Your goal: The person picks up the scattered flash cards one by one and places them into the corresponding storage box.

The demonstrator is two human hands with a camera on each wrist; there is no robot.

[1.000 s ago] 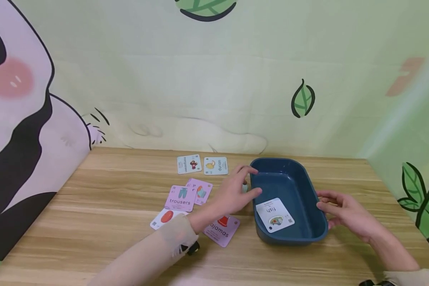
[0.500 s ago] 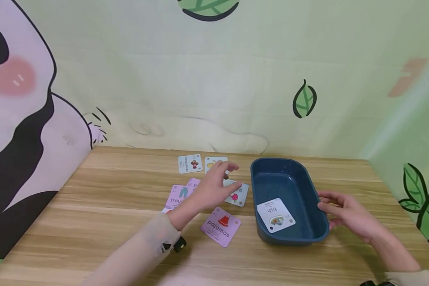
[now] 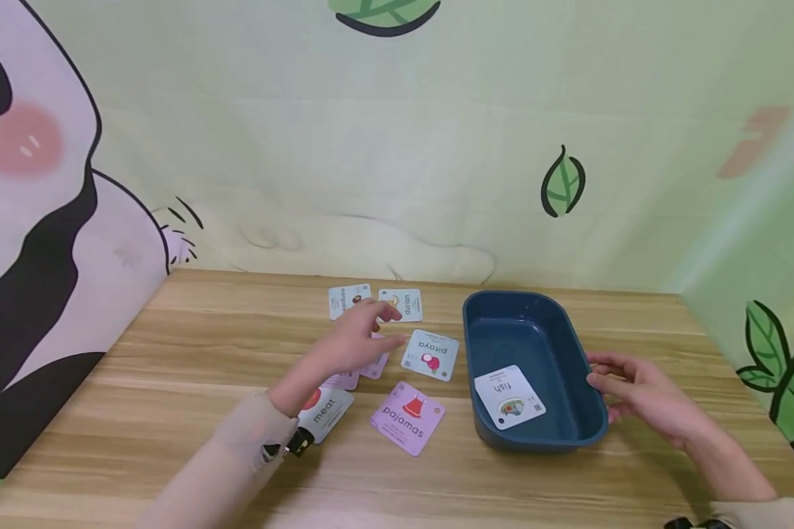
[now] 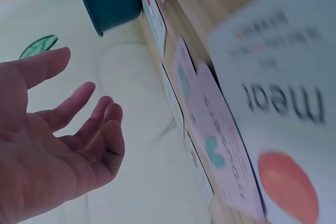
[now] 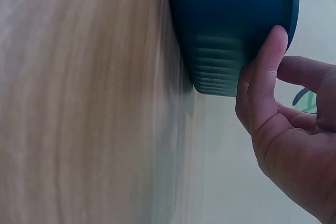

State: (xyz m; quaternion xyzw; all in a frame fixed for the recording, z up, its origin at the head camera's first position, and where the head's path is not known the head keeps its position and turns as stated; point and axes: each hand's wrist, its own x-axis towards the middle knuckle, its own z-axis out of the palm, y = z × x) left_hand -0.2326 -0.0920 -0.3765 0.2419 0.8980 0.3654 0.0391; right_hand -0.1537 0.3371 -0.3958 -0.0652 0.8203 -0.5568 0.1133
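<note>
My left hand (image 3: 347,342) hovers over the cards with relaxed, slightly bent fingers and nothing in them; the left wrist view shows its bare palm (image 4: 63,150). Below it are two overlapping purple cards (image 3: 376,366), partly hidden, and a meat card (image 3: 331,415). Just right of its fingertips lies a pitaya card (image 3: 430,355), with a pajamas card (image 3: 408,419) nearer me. My right hand (image 3: 645,400) touches the outer right wall of a dark blue bin (image 3: 572,367), its fingers against the side near the rim (image 5: 270,72). Inside the bin, a fish card (image 3: 509,397) leans on the left wall.
Toward the back lie a durian card (image 3: 408,303) and a mangosteen card (image 3: 340,300), which the left hand partly covers. The wooden table (image 3: 192,353) ends at a printed cloth backdrop (image 3: 271,147) with a panda and leaves.
My left hand has moved left, away from the bin's left rim, uncovering the pitaya card and part of the meat card. The right hand and the bin have stayed in place.
</note>
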